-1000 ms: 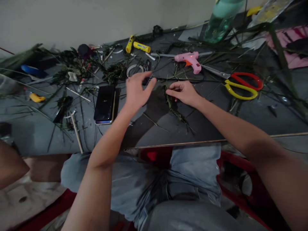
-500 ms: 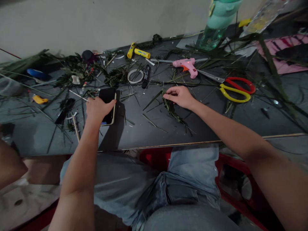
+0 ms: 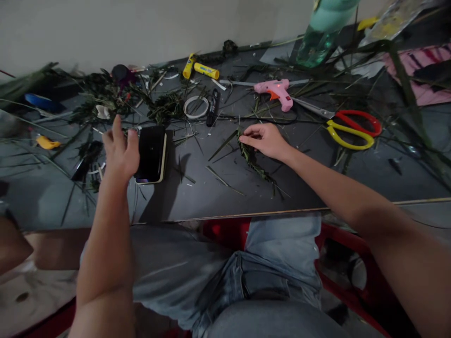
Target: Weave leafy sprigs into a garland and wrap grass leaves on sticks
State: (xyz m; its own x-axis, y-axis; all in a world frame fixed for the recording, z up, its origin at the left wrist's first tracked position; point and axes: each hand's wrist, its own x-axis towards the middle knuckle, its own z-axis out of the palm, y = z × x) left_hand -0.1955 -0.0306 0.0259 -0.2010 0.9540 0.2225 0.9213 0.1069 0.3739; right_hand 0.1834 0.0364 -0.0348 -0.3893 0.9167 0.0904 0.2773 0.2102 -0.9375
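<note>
My left hand (image 3: 120, 151) hovers just left of a black phone (image 3: 151, 152) lying flat on the dark table (image 3: 218, 197); its fingers are spread and it holds nothing. Over at the middle of the table, my right hand (image 3: 265, 140) rests with fingertips pinched on the top end of a woven green leaf piece (image 3: 254, 162), which trails toward the near edge. Loose leaf strips lie between the two hands.
A pink glue gun (image 3: 276, 90), red-and-yellow scissors (image 3: 354, 129), a tape ring (image 3: 196, 107), a black marker (image 3: 212, 108), yellow tubes (image 3: 201, 70), a green bottle (image 3: 319, 33) and heaps of leaf scraps crowd the far side. Another person's arm (image 3: 14, 241) shows at left.
My left hand swung from the table's middle to the phone, touched it, then lifted off to its left. My right hand stayed on the leaf piece.
</note>
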